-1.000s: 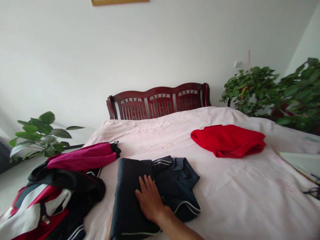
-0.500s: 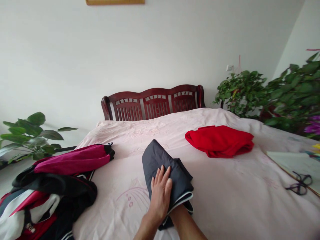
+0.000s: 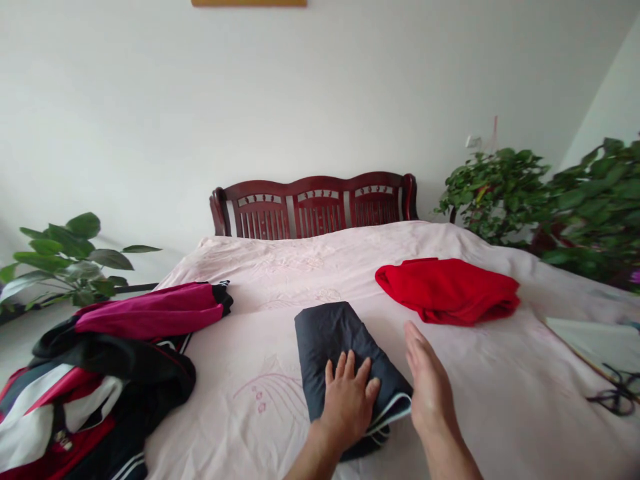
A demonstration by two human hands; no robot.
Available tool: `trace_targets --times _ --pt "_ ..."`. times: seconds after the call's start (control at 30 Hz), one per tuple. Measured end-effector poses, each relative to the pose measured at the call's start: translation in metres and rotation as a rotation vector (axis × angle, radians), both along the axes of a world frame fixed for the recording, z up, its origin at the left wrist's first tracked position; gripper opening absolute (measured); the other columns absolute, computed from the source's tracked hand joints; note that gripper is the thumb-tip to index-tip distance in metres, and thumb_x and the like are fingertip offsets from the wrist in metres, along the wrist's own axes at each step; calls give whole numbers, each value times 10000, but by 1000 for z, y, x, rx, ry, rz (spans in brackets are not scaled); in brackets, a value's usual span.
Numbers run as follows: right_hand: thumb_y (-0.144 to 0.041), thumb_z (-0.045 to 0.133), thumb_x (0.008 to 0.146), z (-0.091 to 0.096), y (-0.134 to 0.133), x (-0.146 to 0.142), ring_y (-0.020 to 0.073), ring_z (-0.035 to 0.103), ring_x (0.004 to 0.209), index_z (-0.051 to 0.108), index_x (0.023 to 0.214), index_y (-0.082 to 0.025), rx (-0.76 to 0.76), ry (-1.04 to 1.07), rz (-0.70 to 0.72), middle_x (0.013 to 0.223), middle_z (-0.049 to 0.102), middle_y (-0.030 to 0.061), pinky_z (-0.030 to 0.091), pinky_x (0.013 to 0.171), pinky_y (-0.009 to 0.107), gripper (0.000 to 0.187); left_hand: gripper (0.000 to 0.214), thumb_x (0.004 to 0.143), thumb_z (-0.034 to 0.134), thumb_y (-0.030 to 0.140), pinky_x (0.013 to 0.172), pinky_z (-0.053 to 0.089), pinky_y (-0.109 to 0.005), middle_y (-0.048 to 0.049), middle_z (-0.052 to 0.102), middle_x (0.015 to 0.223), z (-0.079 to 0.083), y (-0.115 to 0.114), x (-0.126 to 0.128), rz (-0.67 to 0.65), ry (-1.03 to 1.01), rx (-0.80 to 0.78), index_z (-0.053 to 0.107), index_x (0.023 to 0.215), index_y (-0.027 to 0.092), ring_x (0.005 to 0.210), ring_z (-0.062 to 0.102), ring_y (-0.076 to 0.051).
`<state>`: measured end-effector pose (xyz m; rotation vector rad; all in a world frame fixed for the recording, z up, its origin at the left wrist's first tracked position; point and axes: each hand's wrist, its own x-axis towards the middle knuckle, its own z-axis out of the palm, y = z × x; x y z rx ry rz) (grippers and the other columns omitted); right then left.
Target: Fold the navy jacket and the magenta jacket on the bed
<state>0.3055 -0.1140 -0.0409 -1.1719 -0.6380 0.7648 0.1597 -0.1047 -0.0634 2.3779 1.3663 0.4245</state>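
Note:
A folded dark grey garment (image 3: 330, 330) with white piping along its near edge lies on the pale pink bedspread (image 3: 240, 427). My left hand (image 3: 349, 393) rests flat on top of it, fingers spread. Just right of the garment, my right hand (image 3: 429, 377) is held on edge with its fingers stretched out, gripping nothing. Whether it touches the white-piped edge I cannot tell. Beyond it lies a folded red garment (image 3: 450, 290).
At the left is a heap of clothes, with a magenta garment (image 3: 155, 312) on a black one (image 3: 120, 363). Glasses (image 3: 615, 399) and a notebook (image 3: 590, 340) lie at right. Plants (image 3: 495, 190) flank the bed, and a wooden headboard (image 3: 320, 207) stands behind.
My right hand has come out from under the garment's near end to its right side. My left hand stays on top, moved slightly right with fingers wider. The garment now lies flatter.

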Motion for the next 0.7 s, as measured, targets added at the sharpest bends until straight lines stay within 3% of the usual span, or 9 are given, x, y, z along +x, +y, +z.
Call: trace_targets --times 0.07,0.17,0.27,0.37,0.5,0.6,0.7 --pt "-558 436 947 21 13 1 207 266 1489 435 1494 -254 68 -294 123 1595 359 10 168 1244 412 625 643 972 254 625 1186 175 -645 -133 342 1601 -5 -3 6 -7 7 35 452 1486 294 1491 264 -342" --pt "-521 346 1000 36 48 -23 208 228 1502 435 1493 -275 156 -769 460 1604 338 24 171 1237 459 558 661 956 305 639 1182 166 -673 -122 321 1610 -6 -8 12 -28 15 45 412 1509 294 1493 247 -367" --pt "-464 332 1017 21 87 -58 251 194 1511 430 1497 -261 118 -1304 691 1611 316 60 175 1218 536 530 622 978 363 544 1180 191 -677 -92 283 1625 -9 -12 16 -72 33 84 304 1549 305 1494 244 -363" --pt "-461 358 1014 -14 118 -73 263 161 1518 372 1528 -218 45 -1623 869 1631 253 87 139 1226 527 569 634 975 423 461 1176 246 -658 -116 272 1621 -18 -14 19 -108 46 135 267 1558 266 1487 264 -364" --pt "-482 348 1013 -47 146 -67 220 156 1519 322 1548 -236 132 -1729 864 1642 230 75 120 1238 464 590 761 919 512 516 1150 340 -627 -154 289 1610 -39 -20 25 -128 38 211 255 1567 209 1463 316 -378" --pt "-482 321 1015 -51 159 -62 215 214 1504 334 1543 -242 115 -1746 778 1621 301 69 127 1236 455 580 769 895 535 495 1089 428 -617 -168 357 1579 -61 -28 27 -143 37 357 295 1561 195 1420 391 -392" --pt "-465 361 1001 -48 168 -58 195 237 1496 397 1513 -248 -3 -1712 676 1588 376 48 72 1243 421 557 733 857 576 522 961 548 -564 -165 539 1457 -94 -35 29 -175 5 639 439 1489 177 1283 560 -392"
